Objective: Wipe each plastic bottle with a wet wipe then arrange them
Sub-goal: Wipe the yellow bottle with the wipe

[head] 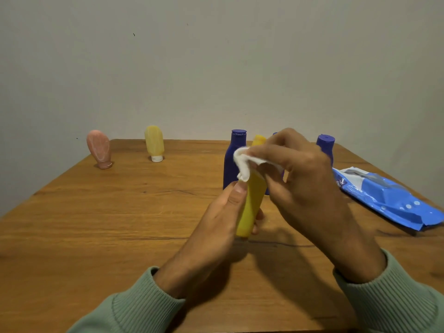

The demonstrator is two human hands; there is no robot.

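Left hand [223,212] grips a smooth yellow plastic bottle [251,205] (tilted); right hand [302,179] pinches a crumpled white wet wipe [242,162] against its top.

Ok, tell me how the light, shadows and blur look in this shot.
Head view: dim, warm, even light; soft shadows lie on the table under the left hand and right hand. Same view: the wet wipe looks slightly soft, the wide lens splays the table's edges, the wipe pack shows mild sheen.
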